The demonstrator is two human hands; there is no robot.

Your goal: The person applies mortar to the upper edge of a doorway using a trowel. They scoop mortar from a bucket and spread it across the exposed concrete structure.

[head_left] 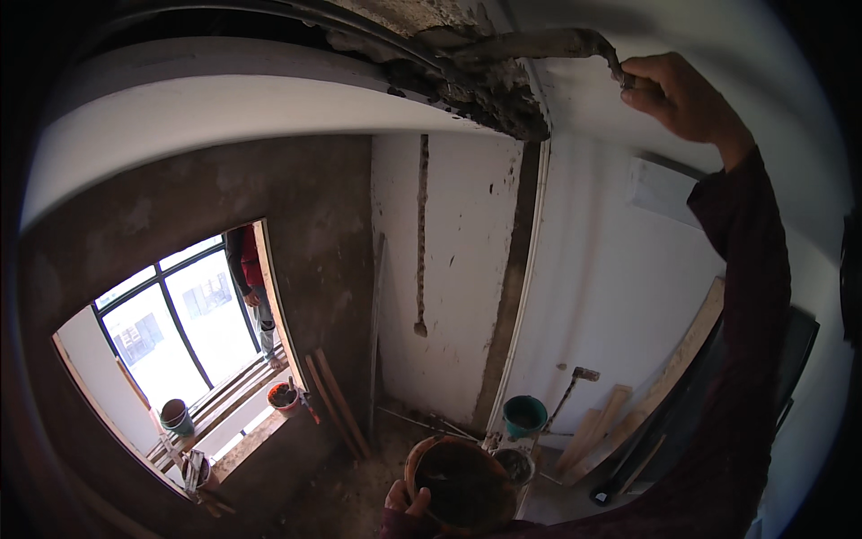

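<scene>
High at the upper right, my right hand [678, 94] is closed round the handle of a mortar-caked trowel [548, 43]. The trowel's blade reaches left to the rough, dark, mortar-smeared end of an overhead recess [503, 103]; whether it touches the surface I cannot tell. Down at the lower edge, my left hand [409, 499] grips the rim of a round, brownish-orange bucket [431, 449], thumb over the edge. Dark mortar [467, 481] shows inside the bucket. My right forearm, in a dark sleeve, arches along the right side.
Below stand a green bucket [525, 415] and a grey container [514, 465]. A long-handled hammer-like tool [575, 386] and wooden boards [664, 395] lean at the right. Left, a window opening holds several buckets and a person in red [247, 269]. Planks [337, 404] lean beside it.
</scene>
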